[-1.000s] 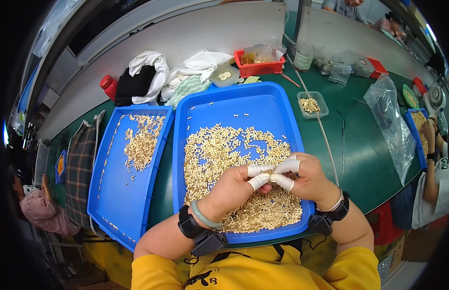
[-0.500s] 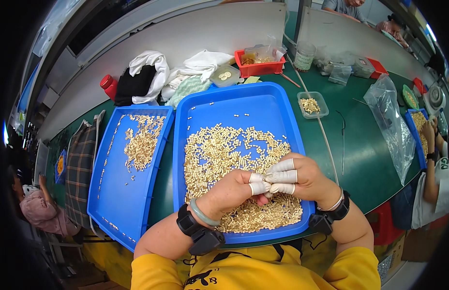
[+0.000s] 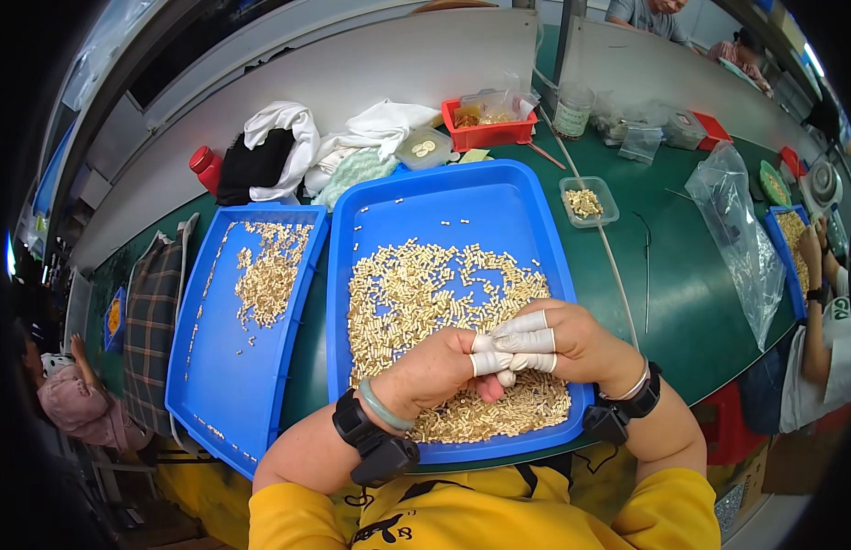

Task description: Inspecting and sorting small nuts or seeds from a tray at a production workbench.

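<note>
My left hand (image 3: 441, 365) and my right hand (image 3: 572, 346) meet fingertip to fingertip over the large blue tray (image 3: 435, 195). White finger cots cover the thumbs and several fingers. Both hands are pinched closed, and whatever sits between the fingertips is hidden by them. Beneath and around them lies a thick spread of small brass-coloured cylindrical pieces (image 3: 398, 295), filling the near and middle parts of the tray. To the left, a second blue tray (image 3: 226, 367) holds a looser heap of similar pieces (image 3: 268, 284), with a thin row along its left side.
Beyond the large tray stand a red bin (image 3: 492, 137), a clear tub of pieces (image 3: 586, 203) and folded cloths (image 3: 370, 128). A red bottle (image 3: 204, 168) is at far left. A plastic bag (image 3: 733, 238) and thin rod (image 3: 647, 275) lie right, near a co-worker's arm (image 3: 813, 339).
Both hands stay together over the tray. The right hand's fingers have shifted slightly left and curl closer against the left fingertips. The view has moved a little.
</note>
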Motion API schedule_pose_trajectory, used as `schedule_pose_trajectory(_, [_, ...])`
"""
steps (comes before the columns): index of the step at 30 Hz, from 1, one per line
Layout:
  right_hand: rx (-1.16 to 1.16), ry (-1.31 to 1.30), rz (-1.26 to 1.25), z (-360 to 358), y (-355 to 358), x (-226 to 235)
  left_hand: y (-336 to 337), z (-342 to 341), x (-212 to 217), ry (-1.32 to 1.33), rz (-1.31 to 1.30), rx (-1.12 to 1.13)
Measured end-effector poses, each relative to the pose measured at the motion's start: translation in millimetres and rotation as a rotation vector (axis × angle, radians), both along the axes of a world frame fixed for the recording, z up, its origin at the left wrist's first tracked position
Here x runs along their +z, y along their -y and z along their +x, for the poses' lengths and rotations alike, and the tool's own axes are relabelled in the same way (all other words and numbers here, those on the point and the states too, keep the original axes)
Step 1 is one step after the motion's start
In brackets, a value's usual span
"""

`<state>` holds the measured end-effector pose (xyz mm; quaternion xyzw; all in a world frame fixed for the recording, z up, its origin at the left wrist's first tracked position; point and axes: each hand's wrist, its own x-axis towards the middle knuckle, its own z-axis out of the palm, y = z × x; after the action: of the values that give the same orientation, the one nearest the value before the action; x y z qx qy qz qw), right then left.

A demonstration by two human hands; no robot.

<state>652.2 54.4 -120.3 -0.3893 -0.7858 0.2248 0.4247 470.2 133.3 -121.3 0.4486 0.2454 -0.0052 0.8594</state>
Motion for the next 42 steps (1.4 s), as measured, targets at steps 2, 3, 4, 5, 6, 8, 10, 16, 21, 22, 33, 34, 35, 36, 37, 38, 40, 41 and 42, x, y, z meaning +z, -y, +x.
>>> schedule_pose_trajectory(2, [-0.021, 0.025, 0.010, -1.3, 0.5, 0.8, 0.6, 1.0, -0.2, -0.004, -0.020, 0.009])
schedule_pose_trajectory(3, [-0.047, 0.005, -0.020, -2.3, 0.9, -0.3, 1.2, 1.6, -1.1, 0.007, -0.030, 0.048])
schedule_pose_trajectory(4, [-0.073, -0.015, -0.051, -3.2, 1.4, -1.7, 1.9, 2.2, -2.0, 0.018, -0.041, 0.087])
schedule_pose_trajectory(5, [-0.099, -0.035, -0.081, -3.6, 1.5, -2.7, 2.4, 2.6, -2.4, 0.029, -0.052, 0.126])
schedule_pose_trajectory(6, [-0.100, -0.035, -0.082, -2.5, 1.0, -3.8, 2.6, 3.0, -2.0, 0.029, -0.053, 0.126])
schedule_pose_trajectory(8, [-0.083, 0.034, -0.001, 1.6, -0.2, -5.5, 3.2, 3.6, 0.3, 0.019, -0.039, 0.114])
schedule_pose_trajectory(10, [-0.074, 0.069, 0.039, 2.4, 0.0, -5.6, 3.3, 4.6, 0.8, 0.013, -0.031, 0.108])
schedule_pose_trajectory(16, [-0.135, 0.007, 0.035, -2.0, 1.4, 2.4, 5.2, 6.2, 1.5, 0.042, 0.030, 0.150])
schedule_pose_trajectory(21, [-0.188, 0.150, 0.254, -2.0, -2.2, 2.1, 9.7, 9.6, -5.1, 0.108, 0.013, 0.192])
schedule_pose_trajectory(22, [-0.189, 0.150, 0.253, -1.6, -2.7, 1.5, 9.6, 9.6, -4.5, 0.108, 0.013, 0.192])
schedule_pose_trajectory(33, [-0.201, 0.166, 0.267, -4.6, 0.1, 5.9, 9.8, 9.6, -6.8, 0.124, 0.007, 0.136])
schedule_pose_trajectory(34, [-0.200, 0.166, 0.266, -4.1, 0.2, 5.8, 10.5, 9.7, -6.7, 0.124, 0.006, 0.136])
schedule_pose_trajectory(35, [-0.189, 0.168, 0.281, -2.8, 0.4, 5.5, 11.7, 9.7, -3.9, 0.116, -0.019, 0.128])
schedule_pose_trajectory(36, [-0.178, 0.169, 0.295, -1.5, 0.6, 5.0, 12.9, 10.0, 1.1, 0.107, -0.044, 0.121])
schedule_pose_trajectory(37, [-0.167, 0.171, 0.310, -0.7, 0.8, 4.7, 13.3, 10.1, 3.5, 0.098, -0.069, 0.113])
schedule_pose_trajectory(38, [-0.166, 0.171, 0.310, -0.5, 1.0, 4.3, 13.1, 9.9, 3.8, 0.098, -0.070, 0.114])
schedule_pose_trajectory(40, [-0.164, 0.172, 0.309, -0.7, 1.9, 3.5, 12.4, 8.8, 4.3, 0.098, 0.036, 0.074])
schedule_pose_trajectory(41, [-0.162, 0.174, 0.310, -0.6, 1.7, 3.4, 11.5, 8.6, 4.5, 0.099, 0.089, 0.055])
schedule_pose_trajectory(42, [-0.161, 0.175, 0.312, -1.0, 1.8, 3.4, 10.8, 8.2, 4.5, 0.100, 0.091, 0.056])
